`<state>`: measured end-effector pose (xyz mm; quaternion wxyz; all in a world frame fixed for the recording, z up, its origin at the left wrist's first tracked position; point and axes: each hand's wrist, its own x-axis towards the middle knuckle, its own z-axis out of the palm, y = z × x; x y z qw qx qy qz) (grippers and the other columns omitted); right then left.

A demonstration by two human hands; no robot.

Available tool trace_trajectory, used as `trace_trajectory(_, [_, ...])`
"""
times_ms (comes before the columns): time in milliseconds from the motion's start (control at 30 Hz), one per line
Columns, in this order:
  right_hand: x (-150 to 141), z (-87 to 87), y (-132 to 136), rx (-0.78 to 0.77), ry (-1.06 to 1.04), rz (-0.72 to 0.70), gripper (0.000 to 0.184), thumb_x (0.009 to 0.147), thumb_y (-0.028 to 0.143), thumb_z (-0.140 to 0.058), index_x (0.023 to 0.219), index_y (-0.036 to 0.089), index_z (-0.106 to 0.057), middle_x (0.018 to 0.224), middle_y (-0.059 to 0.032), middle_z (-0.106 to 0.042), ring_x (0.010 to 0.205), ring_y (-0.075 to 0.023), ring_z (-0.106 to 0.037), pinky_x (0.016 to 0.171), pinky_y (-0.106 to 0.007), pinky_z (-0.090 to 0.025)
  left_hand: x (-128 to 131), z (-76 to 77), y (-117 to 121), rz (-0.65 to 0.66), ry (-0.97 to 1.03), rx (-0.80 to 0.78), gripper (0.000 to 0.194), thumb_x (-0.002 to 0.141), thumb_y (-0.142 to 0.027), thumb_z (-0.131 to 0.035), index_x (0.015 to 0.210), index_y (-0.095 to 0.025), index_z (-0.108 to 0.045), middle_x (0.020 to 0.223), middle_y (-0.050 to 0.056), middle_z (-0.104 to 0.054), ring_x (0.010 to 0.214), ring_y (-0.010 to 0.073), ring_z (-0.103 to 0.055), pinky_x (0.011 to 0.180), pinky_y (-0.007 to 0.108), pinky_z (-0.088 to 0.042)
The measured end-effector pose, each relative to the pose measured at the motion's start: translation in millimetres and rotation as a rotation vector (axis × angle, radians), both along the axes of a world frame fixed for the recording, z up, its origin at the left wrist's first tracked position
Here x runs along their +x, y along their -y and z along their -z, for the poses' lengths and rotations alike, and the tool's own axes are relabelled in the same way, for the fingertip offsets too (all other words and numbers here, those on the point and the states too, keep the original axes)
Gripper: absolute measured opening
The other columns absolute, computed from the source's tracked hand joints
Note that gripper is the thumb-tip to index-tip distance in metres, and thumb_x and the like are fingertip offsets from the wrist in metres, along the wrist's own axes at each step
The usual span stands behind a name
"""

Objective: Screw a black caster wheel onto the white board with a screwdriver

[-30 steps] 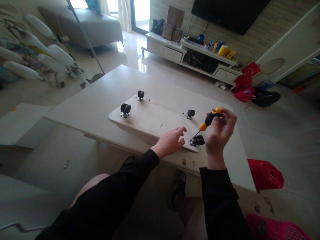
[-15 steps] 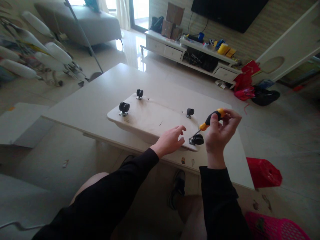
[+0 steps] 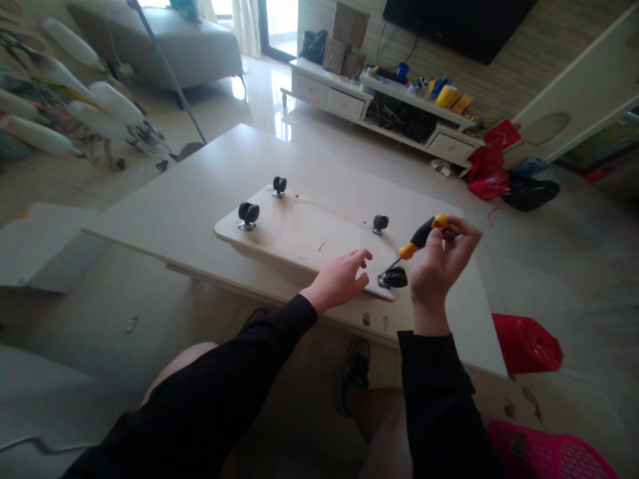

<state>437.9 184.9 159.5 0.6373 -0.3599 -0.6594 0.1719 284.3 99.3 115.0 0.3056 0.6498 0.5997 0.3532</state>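
A white board [image 3: 294, 236] lies with its underside up, and black swivel casters stand at its corners, among them a left front caster [image 3: 248, 214], a left back caster [image 3: 279, 185] and a right back caster [image 3: 380, 223]. My right hand [image 3: 444, 256] grips a yellow and black screwdriver [image 3: 423, 234] by the end of its handle. The tilted shaft reaches down to the metal plate of the right front caster [image 3: 397, 277]. Over the board's near edge rests my left hand [image 3: 342, 276], fingers loosely bent and apart, with no object visible in it.
The board lies on a white table [image 3: 200, 176]. A red bin [image 3: 532, 344] and a pink basket [image 3: 554, 456] stand at the right. Beyond the table is a cluttered TV cabinet [image 3: 327, 96]; a white box [image 3: 47, 246] sits at the left.
My right thumb and fingers have shifted on the screwdriver's handle, the thumb moving to the right. My left hand and the board stay where they were.
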Motion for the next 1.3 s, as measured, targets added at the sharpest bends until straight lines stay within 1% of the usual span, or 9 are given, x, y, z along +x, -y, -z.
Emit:
trace_trajectory(133, [-1.9, -0.2, -1.2, -0.013, -0.062, -0.154, 0.023, 0.098, 0.028, -0.053, 0.121, 0.027, -0.052, 0.119, -0.0047, -0.065, 0.114, -0.0207, -0.072, 0.108, -0.050, -0.057, 0.2, 0.9, -0.2, 0.001, -0.002, 0.017, 0.039, 0.091, -0.013, -0.059, 0.130, -0.020, -0.060, 0.123, 0.010, -0.073, 0.108, 0.0245, -0.070, 0.101, 0.040, -0.054])
trace_trajectory(367, [3.6, 1.5, -2.6, -0.004, 0.017, 0.052, 0.035, 0.087, 0.035, -0.077, 0.115, 0.026, -0.058, 0.117, -0.0030, -0.062, 0.103, -0.0183, -0.065, 0.089, -0.038, -0.057, -0.1, 1.9, 0.2, 0.003, 0.014, 0.025, 0.038, 0.091, -0.013, -0.059, 0.128, -0.019, -0.060, 0.124, 0.010, -0.074, 0.106, 0.0240, -0.070, 0.101, 0.041, -0.054])
trace_trajectory(467, [2.9, 2.4, -2.8, 0.002, 0.015, 0.087, 0.035, 0.087, 0.037, -0.076, 0.116, 0.027, -0.058, 0.118, -0.0032, -0.062, 0.104, -0.0196, -0.065, 0.088, -0.039, -0.058, 0.0, 1.7, -0.1, 0.003, 0.013, 0.017, 0.038, 0.091, -0.013, -0.059, 0.128, -0.020, -0.060, 0.122, 0.009, -0.074, 0.107, 0.0244, -0.071, 0.102, 0.041, -0.054])
trace_trajectory(567, [0.8, 2.6, -3.8, 0.039, -0.065, -0.070, 0.023, 0.096, 0.032, -0.059, 0.118, 0.026, -0.059, 0.119, -0.0046, -0.064, 0.114, -0.0209, -0.070, 0.102, -0.046, -0.058, 0.5, 1.8, -0.6, 0.005, 0.008, 0.019, 0.039, 0.091, -0.014, -0.059, 0.129, -0.020, -0.060, 0.122, 0.009, -0.074, 0.108, 0.0249, -0.070, 0.101, 0.042, -0.054])
trace_trajectory(667, [0.4, 1.7, -4.0, 0.010, -0.096, -0.188, 0.025, 0.096, 0.025, -0.054, 0.121, 0.025, -0.058, 0.121, -0.0058, -0.068, 0.120, -0.0222, -0.072, 0.109, -0.051, -0.057, 0.8, 2.3, -1.0, 0.002, 0.003, 0.017, 0.038, 0.091, -0.014, -0.059, 0.129, -0.020, -0.060, 0.124, 0.010, -0.073, 0.110, 0.0252, -0.070, 0.102, 0.042, -0.054])
trace_trajectory(867, [3.3, -1.5, -1.2, -0.026, -0.010, 0.080, 0.036, 0.081, 0.031, -0.080, 0.112, 0.025, -0.063, 0.112, -0.0022, -0.068, 0.097, -0.0180, -0.069, 0.086, -0.038, -0.060, 0.8, 3.7, -1.0, 0.004, 0.007, 0.021, 0.039, 0.091, -0.014, -0.059, 0.129, -0.020, -0.060, 0.124, 0.009, -0.074, 0.111, 0.0252, -0.070, 0.102, 0.042, -0.054])
trace_trajectory(933, [3.0, -1.6, -0.9, -0.029, -0.024, 0.076, 0.034, 0.083, 0.034, -0.079, 0.112, 0.025, -0.064, 0.112, -0.0025, -0.069, 0.099, -0.0185, -0.070, 0.089, -0.040, -0.061, 0.7, 3.4, -1.0, 0.006, 0.006, 0.018, 0.039, 0.091, -0.014, -0.059, 0.130, -0.019, -0.060, 0.124, 0.010, -0.074, 0.110, 0.0254, -0.070, 0.102, 0.042, -0.054])
trace_trajectory(1100, [0.9, -0.1, -1.8, -0.035, -0.079, -0.157, 0.028, 0.093, 0.027, -0.057, 0.121, 0.025, -0.062, 0.121, -0.0053, -0.072, 0.113, -0.0210, -0.075, 0.109, -0.051, -0.058, 0.4, 3.3, -0.8, 0.007, -0.004, 0.006, 0.039, 0.092, -0.015, -0.059, 0.130, -0.020, -0.060, 0.124, 0.010, -0.073, 0.108, 0.0248, -0.070, 0.100, 0.042, -0.055])
trace_trajectory(1300, [3.8, -1.4, -1.1, -0.024, 0.033, 0.052, 0.036, 0.082, 0.033, -0.077, 0.115, 0.026, -0.066, 0.117, -0.0038, -0.070, 0.102, -0.0198, -0.069, 0.088, -0.040, -0.061, -0.1, 6.3, -0.8, 0.005, 0.001, 0.016, 0.039, 0.092, -0.016, -0.059, 0.130, -0.021, -0.061, 0.124, 0.009, -0.074, 0.102, 0.0236, -0.071, 0.096, 0.040, -0.056])
